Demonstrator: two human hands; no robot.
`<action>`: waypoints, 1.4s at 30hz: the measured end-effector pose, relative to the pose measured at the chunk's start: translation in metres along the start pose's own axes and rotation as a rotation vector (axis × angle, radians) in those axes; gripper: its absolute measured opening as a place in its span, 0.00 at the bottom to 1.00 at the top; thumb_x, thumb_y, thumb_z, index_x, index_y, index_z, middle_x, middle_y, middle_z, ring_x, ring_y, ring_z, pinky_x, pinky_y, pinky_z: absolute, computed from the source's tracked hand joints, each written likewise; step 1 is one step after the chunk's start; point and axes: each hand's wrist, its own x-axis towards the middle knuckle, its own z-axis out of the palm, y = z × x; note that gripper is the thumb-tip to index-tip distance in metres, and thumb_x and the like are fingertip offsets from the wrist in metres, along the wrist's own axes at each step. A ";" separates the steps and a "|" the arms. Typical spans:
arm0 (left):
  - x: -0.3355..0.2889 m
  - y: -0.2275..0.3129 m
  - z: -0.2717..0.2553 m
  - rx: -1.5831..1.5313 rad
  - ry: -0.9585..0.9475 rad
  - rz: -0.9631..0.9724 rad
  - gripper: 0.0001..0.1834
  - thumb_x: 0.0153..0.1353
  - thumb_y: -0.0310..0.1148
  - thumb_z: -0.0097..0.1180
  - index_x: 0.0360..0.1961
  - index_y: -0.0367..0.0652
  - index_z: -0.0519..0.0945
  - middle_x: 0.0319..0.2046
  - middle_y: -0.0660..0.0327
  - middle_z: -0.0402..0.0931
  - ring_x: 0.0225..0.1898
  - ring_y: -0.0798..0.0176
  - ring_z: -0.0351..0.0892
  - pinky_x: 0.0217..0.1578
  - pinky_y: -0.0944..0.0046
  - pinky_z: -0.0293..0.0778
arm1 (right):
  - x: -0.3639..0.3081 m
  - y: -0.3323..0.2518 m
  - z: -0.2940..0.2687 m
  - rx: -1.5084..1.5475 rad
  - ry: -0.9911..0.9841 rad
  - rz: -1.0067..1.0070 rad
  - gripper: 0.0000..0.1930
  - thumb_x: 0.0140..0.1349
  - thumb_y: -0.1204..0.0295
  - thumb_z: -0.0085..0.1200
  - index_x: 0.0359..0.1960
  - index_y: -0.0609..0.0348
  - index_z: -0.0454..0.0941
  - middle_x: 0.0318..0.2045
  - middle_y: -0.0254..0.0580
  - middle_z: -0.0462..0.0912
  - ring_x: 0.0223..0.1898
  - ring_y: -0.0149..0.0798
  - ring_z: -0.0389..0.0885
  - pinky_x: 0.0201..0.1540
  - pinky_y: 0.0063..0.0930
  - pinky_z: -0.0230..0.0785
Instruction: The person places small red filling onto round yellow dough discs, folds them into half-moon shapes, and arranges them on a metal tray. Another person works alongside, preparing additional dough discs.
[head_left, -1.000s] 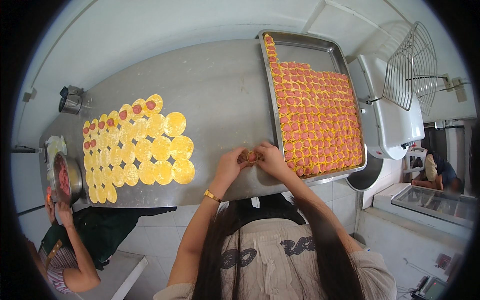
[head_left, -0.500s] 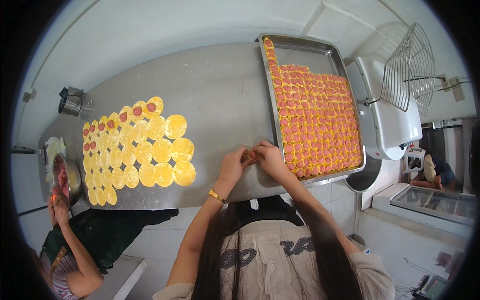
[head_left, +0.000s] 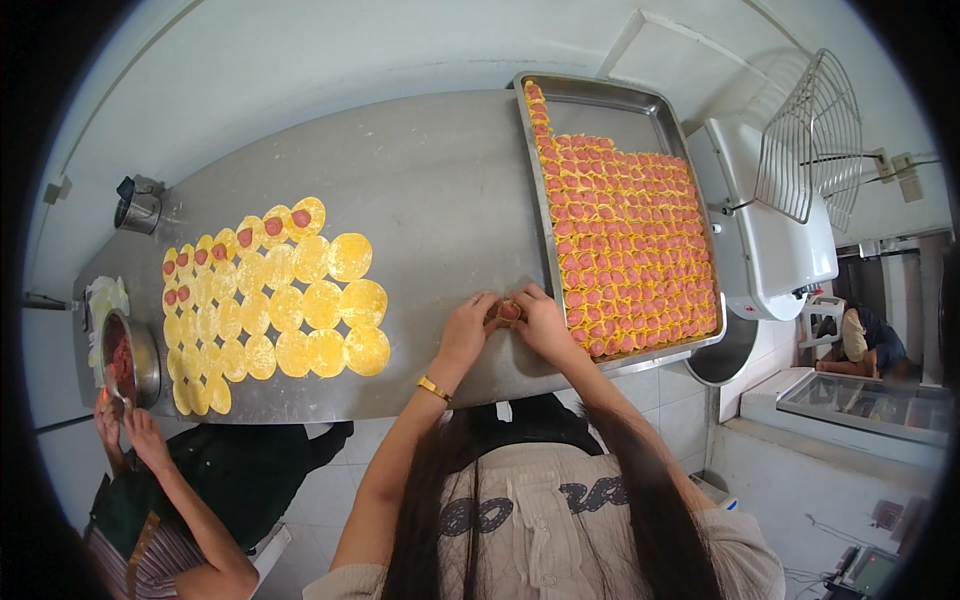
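Between my two hands, over the near part of the steel table (head_left: 440, 200), is one small meat dumpling (head_left: 509, 312) with a yellow wrapper gathered round pink filling. My left hand (head_left: 472, 322) pinches its left side, while the fingers of my right hand (head_left: 541, 321) close on its right side. Just to the right lies a large metal tray (head_left: 619, 89) packed with rows of similar open-topped dumplings (head_left: 630, 240). Round yellow wrappers (head_left: 305, 300) lie in rows on the left of the table; several along the far and left edges carry lumps of pink filling (head_left: 274, 226).
At the left end, a co-worker's hands (head_left: 140, 435) are at a metal bowl (head_left: 146, 355) of pink filling. A metal cup (head_left: 138, 207) stands behind it. White equipment (head_left: 770, 230) and a wire rack (head_left: 815, 140) flank the tray's right side. Another person (head_left: 868, 340) is farther right.
The co-worker's hands have drawn back from inside the bowl to its near rim. My hands stay in nearly the same spot, still round the dumpling.
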 end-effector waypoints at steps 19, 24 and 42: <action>0.024 -0.029 -0.081 0.121 0.334 -0.348 0.08 0.53 0.29 0.60 0.32 0.38 0.77 0.27 0.53 0.78 0.31 0.51 0.80 0.33 0.56 0.74 | 0.001 -0.014 -0.002 -0.242 -0.207 -0.084 0.15 0.56 0.77 0.47 0.44 0.55 0.77 0.44 0.50 0.72 0.49 0.52 0.73 0.47 0.42 0.70; 0.060 -0.102 -0.196 0.465 0.775 -0.582 0.08 0.56 0.32 0.57 0.32 0.38 0.82 0.27 0.49 0.78 0.33 0.46 0.78 0.37 0.52 0.73 | 0.004 -0.013 -0.008 -0.095 -0.160 -0.055 0.13 0.53 0.80 0.50 0.41 0.58 0.78 0.39 0.47 0.75 0.43 0.50 0.77 0.43 0.39 0.72; 0.075 -0.195 -0.239 -1.100 0.845 -0.512 0.12 0.64 0.31 0.47 0.47 0.38 0.71 0.45 0.55 0.75 0.43 0.58 0.78 0.44 0.63 0.77 | 0.187 0.119 -0.240 -0.095 0.314 0.153 0.22 0.42 0.75 0.62 0.44 0.55 0.81 0.35 0.49 0.81 0.38 0.47 0.81 0.42 0.35 0.73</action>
